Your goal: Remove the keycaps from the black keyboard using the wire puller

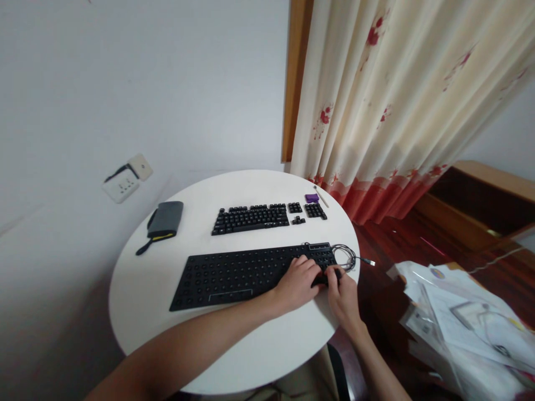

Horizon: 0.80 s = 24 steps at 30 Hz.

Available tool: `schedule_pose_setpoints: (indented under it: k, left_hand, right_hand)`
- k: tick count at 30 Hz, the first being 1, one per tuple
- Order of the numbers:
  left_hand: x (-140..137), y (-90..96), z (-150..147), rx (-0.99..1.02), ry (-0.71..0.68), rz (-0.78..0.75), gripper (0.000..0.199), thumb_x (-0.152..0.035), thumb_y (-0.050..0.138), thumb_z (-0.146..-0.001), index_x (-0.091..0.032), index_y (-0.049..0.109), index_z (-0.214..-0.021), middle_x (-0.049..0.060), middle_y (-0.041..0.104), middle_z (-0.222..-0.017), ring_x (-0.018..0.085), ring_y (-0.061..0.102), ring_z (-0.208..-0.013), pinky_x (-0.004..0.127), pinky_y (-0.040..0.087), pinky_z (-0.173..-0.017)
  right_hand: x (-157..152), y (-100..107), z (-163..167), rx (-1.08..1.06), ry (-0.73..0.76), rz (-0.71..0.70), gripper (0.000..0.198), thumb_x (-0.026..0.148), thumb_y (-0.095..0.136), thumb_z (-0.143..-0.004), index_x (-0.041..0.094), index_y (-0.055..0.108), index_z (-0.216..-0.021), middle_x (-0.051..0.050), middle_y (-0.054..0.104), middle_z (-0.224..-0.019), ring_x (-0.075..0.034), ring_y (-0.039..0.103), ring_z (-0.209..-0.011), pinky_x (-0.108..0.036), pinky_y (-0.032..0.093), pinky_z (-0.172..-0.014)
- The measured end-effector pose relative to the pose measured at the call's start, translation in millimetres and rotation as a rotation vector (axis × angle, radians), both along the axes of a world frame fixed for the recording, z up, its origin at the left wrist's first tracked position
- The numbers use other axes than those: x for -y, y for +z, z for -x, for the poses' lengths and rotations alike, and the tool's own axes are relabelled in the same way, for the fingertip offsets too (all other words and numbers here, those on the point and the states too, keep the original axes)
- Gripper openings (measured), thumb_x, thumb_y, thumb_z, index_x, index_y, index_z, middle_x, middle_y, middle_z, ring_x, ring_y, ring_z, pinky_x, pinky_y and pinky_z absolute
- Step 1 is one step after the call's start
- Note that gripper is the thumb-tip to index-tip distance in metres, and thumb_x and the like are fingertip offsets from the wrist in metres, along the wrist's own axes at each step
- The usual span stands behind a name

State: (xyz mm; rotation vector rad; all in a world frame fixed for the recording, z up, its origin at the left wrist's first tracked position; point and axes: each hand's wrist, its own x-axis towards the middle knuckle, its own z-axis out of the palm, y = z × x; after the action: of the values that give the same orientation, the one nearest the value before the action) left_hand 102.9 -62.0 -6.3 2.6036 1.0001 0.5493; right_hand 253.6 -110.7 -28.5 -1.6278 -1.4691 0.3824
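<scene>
On the table lies a black keyboard base with its keycaps off, showing rows of bare switches. My left hand lies over its right part, fingers bent and closed on the lower right edge. Right beside it, my right hand pinches at the lower right corner with thumb and forefinger; whatever is between them is hidden. Behind the base, loose black keycaps are laid out in keyboard order, with a number-pad group and arrow keycaps to the right. A coiled USB cable sits by the base's right end.
The round white table stands against the wall. A grey pouch lies at its left, a purple cloth and a thin brush at the back right. Plastic bags and papers are piled right of the table.
</scene>
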Motion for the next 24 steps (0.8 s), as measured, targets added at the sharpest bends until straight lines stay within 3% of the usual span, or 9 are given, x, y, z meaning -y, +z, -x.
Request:
schedule_pose_setpoints:
  k: [15,24]
  left_hand:
    - [5.4,4.3,-2.8,0.049,0.018,-0.011,0.013,-0.026,0.065,-0.088,-0.018,0.059,-0.096,0.002,0.066,-0.095,0.021,0.055,-0.092,0.034,0.036,-0.080]
    - [-1.4,-3.6,-0.5,0.348,-0.029,0.042,0.020,-0.016,0.068,-0.084,-0.018,0.065,-0.104,0.003,0.069,-0.099,0.019,0.059,-0.094,0.033,0.044,-0.087]
  right_hand:
    - [-1.0,-2.4,-5.9,-0.116,-0.114,-0.064,0.040,0.045,0.038,-0.099,0.017,0.060,-0.080,-0.004,0.064,-0.068,-0.018,0.057,-0.060,-0.027,0.042,-0.059]
    - [5.0,-3.1,-2.2,-0.064,-0.035,-0.344,0.021,0.029,0.048,-0.095,0.017,0.064,-0.089,-0.006,0.068,-0.082,-0.019,0.064,-0.077,-0.031,0.050,-0.074]
